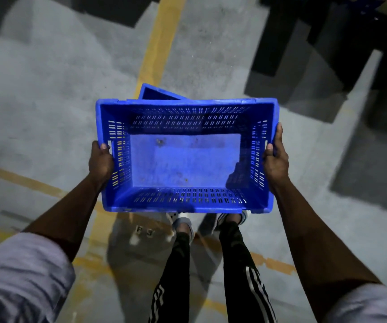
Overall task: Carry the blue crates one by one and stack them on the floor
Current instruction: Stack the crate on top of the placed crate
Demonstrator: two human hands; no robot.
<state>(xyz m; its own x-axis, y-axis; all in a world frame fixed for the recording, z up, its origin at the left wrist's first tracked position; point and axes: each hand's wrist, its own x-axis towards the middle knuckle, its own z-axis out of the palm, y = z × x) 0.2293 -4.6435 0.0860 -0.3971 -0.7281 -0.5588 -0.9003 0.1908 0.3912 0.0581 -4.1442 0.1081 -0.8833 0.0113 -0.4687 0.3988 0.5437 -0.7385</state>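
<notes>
An empty blue slotted crate (pixel 185 159) hangs level in front of me, above the floor. My left hand (pixel 101 160) grips its left short side at the rim, thumb over the edge. On the opposite short side my right hand (pixel 275 157) grips the rim the same way. Behind and below the held crate, a corner of a second blue crate (pixel 157 92) shows on the floor; the rest of it is hidden.
The grey concrete floor (pixel 55 89) carries yellow painted lines (pixel 157 40). Dark shapes and shadows, maybe racking, fill the upper right (pixel 341 43). My legs and shoes (pixel 183 226) are under the crate.
</notes>
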